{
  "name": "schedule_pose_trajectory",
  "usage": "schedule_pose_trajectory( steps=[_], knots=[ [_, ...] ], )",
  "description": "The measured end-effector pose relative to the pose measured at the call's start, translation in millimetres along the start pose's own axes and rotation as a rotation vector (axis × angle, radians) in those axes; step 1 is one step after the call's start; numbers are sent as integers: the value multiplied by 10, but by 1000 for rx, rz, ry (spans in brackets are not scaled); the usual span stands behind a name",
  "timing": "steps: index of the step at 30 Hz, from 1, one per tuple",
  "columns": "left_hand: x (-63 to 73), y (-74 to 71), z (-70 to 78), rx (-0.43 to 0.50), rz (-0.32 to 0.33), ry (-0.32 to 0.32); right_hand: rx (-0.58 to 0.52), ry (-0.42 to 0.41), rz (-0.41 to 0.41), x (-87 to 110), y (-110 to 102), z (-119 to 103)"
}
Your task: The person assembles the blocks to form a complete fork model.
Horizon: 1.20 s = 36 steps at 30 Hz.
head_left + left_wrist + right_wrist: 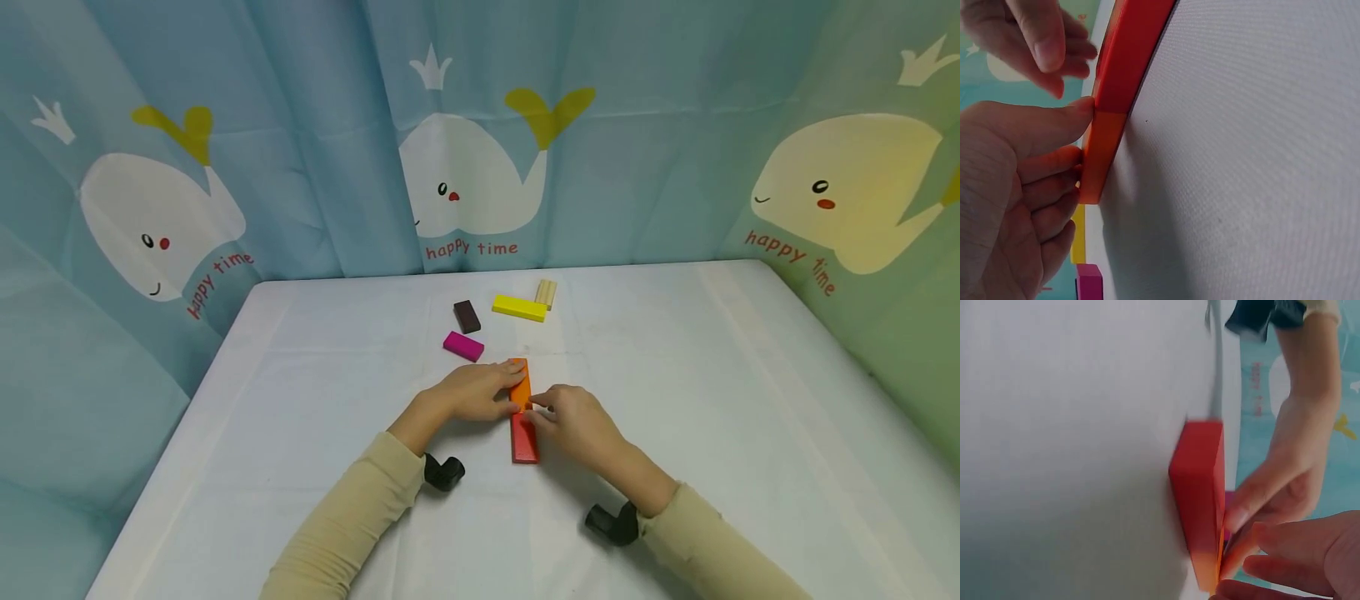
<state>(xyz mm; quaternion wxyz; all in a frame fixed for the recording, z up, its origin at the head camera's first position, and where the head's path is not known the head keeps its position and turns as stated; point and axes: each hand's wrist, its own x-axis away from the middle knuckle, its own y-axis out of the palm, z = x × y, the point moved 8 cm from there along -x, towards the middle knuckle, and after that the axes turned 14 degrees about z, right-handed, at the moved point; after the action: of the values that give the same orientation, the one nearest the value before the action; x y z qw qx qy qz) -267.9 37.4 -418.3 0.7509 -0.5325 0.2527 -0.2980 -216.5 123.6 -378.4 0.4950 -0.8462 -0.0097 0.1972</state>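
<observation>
An orange block (519, 387) and a red block (525, 442) lie end to end on the white table, their short ends meeting. My left hand (468, 392) rests on the orange block from the left, its thumb by the joint and its other fingers toward the far end. The right hand (577, 421) is close on the right side of the joint. In the left wrist view, the right hand's fingers (1047, 53) hover just off the red block with nothing between them. Part of the orange block is hidden under the left fingers.
Beyond the hands lie a magenta block (463, 346), a dark brown block (467, 317), a yellow block (519, 307) and a pale wooden piece (547, 293). A blue curtain (337, 167) hangs behind the table (300, 400). Black wrist devices (615, 525) sit low near the cloth.
</observation>
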Motion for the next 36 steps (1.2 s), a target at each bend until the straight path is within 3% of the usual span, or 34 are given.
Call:
schedule_pose_trajectory(
  steps=[14,36],
  knots=[
    [-20,13,-16,20,2,8,63,-8,31,-328,-76,194],
    [2,0,2,9,-13,0,77,24,58,-640,-82,313]
  ],
)
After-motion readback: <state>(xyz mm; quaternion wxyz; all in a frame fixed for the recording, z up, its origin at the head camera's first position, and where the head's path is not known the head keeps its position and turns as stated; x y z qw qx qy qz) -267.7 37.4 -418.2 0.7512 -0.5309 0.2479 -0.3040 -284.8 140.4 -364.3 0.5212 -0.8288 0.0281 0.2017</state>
